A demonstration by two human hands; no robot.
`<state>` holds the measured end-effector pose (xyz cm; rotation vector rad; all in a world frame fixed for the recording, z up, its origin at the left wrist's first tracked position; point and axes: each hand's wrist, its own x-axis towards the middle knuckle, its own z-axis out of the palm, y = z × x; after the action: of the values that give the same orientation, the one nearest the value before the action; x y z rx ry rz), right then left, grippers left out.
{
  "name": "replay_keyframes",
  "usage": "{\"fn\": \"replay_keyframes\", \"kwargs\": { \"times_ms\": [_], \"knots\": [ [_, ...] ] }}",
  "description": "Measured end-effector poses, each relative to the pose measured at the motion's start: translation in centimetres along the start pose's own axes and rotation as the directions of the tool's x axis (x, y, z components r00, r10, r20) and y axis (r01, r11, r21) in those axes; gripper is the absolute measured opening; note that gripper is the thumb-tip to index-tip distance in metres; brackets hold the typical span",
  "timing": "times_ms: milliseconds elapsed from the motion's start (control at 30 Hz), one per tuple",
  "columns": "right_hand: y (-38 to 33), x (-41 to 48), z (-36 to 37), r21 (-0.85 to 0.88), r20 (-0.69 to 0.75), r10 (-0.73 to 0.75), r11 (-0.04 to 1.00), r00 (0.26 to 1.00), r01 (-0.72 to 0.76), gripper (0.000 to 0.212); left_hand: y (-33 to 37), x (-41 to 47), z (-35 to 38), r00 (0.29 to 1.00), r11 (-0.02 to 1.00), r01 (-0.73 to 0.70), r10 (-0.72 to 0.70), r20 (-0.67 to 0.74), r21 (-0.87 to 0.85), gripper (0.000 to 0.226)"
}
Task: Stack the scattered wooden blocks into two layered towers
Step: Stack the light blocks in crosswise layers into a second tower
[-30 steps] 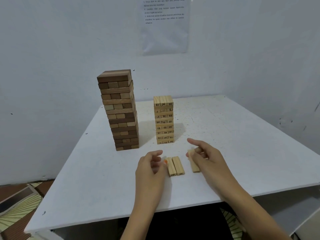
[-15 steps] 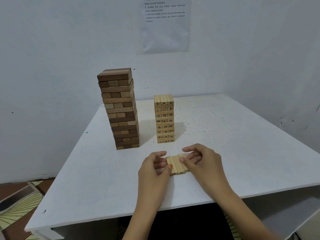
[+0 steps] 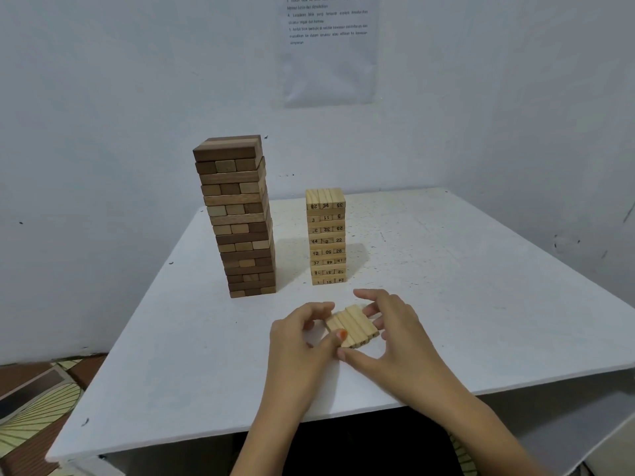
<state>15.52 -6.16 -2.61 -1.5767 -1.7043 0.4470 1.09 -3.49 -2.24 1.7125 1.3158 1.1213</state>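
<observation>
Set of three pale rectangular pine blocks lies side by side as one flat layer, low over the white table near its front edge, between both hands. Can't tell if the set is resting on the surface or just lifted off it.

Left hand: fingers curled round the far left corner of the set, thumb pressed to its left side. Right hand: fingers bent against the right side, thumb laid along the table toward the near numbered ends, index finger raised free above. Both hands squeeze the set from opposite sides.

Key relation: the pale numbered pine tower stands straight ahead of the set, beyond the fingertips and a little left, well apart. Its top is well above the hands. The set's long axis runs roughly away from the person, far ends skewed slightly left. The tower's top layer also shows its numbered ends to the camera, so it runs the same way. Judgement: the set likely needs about a quarter turn before landing, so it crosses that layer.

Both hands look about equally near the tower, the right reaching slightly further forward. The tall dark mixed-wood tower stands left of the pale one, closer to the left hand's path, so it risks a knock.
</observation>
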Motion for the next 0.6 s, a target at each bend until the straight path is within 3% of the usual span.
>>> {"fn": "replay_keyframes", "kwargs": {
  "times_ms": [100, 233, 300, 433, 500, 600],
  "knots": [
    [0.2, 0.5, -0.6, 0.036, 0.046, -0.039, 0.999, 0.998, 0.037, 0.069, -0.1, -0.2, -0.5, 1.000, 1.000, -0.026, 0.026, -0.005, 0.008, 0.030],
    [0.7, 1.0, -2.8, 0.082, 0.229, -0.075, 0.995, 0.971, 0.057, 0.064, -0.1, -0.3, -1.5, 0.998, 0.997, -0.057, 0.057, 0.017, 0.050, 0.026],
    [1.0, 0.7, -3.6, 0.073, 0.278, -0.075, 0.996, 0.958, 0.057, 0.064, 0.0, -0.4, -1.9, 0.995, 0.980, -0.079, 0.067, 0.069, 0.185, 0.034],
    [0.9, -0.9, -3.5, -0.321, 0.241, 0.058, 0.947, 0.969, 0.024, 0.075, 0.0, -0.6, -2.1, 0.957, 0.833, -0.158, -0.005, 0.291, 0.531, 0.074],
    [0.3, -1.8, -2.7, -0.497, 0.252, 0.145, 0.868, 0.957, 0.000, 0.085, 0.0, -0.4, -1.8, 0.928, 0.738, -0.213, -0.051, 0.368, 0.641, 0.080],
    [0.1, -2.2, -1.3, -0.588, 0.240, 0.139, 0.809, 0.961, 0.030, 0.100, -0.1, 0.0, -1.3, 0.904, 0.674, -0.262, -0.078, 0.420, 0.690, 0.076]
  ]
}}
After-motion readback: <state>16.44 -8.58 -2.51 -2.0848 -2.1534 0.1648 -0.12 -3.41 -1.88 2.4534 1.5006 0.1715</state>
